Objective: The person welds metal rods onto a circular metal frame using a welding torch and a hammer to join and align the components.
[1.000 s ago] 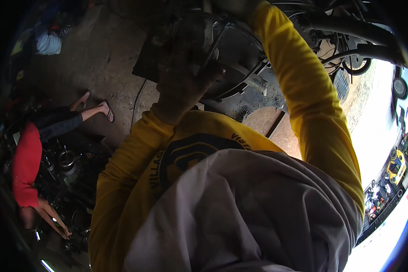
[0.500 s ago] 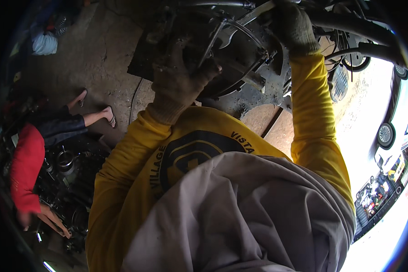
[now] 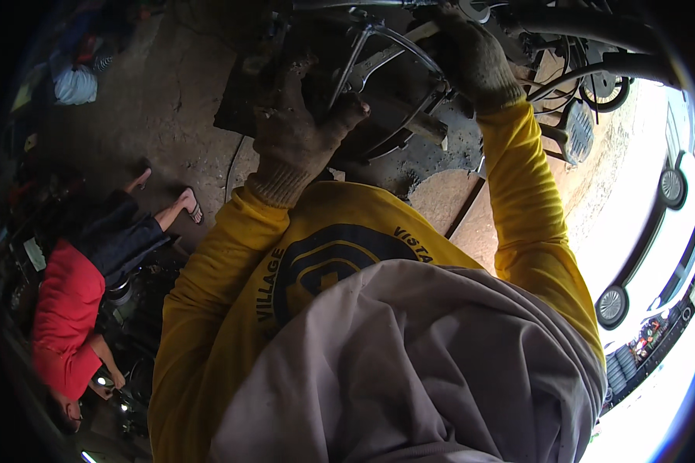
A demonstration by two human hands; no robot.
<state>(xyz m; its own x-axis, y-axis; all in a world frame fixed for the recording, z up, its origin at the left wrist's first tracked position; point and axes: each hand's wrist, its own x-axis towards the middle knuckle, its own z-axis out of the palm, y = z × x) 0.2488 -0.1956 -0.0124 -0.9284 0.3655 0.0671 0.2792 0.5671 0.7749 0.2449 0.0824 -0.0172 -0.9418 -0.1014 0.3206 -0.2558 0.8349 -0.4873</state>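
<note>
Stained concrete floor of a workshop

The grey concrete floor (image 3: 170,100) is cracked and oil-darkened. On it lie a dark mat (image 3: 243,116) under the motorcycle parts, a thin cable (image 3: 230,174), a flat wooden board (image 3: 440,202), and a bundle of cloth (image 3: 73,81) at the far edge. A person in red (image 3: 66,309) sits on it, well apart.

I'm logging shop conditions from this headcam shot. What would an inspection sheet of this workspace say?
Surface: stained, cracked concrete floor.
Job's things: dark metal machine assembly with curved rods, overhead.
Clutter: pale bundle on the floor.
Hands: left hand in a dirty glove, pressed on the assembly; right hand, gloved, gripping a part near a rod.
Cables: dark hoses at upper right.
Surroundings: person in red seated nearby; parked cars outside.
</note>
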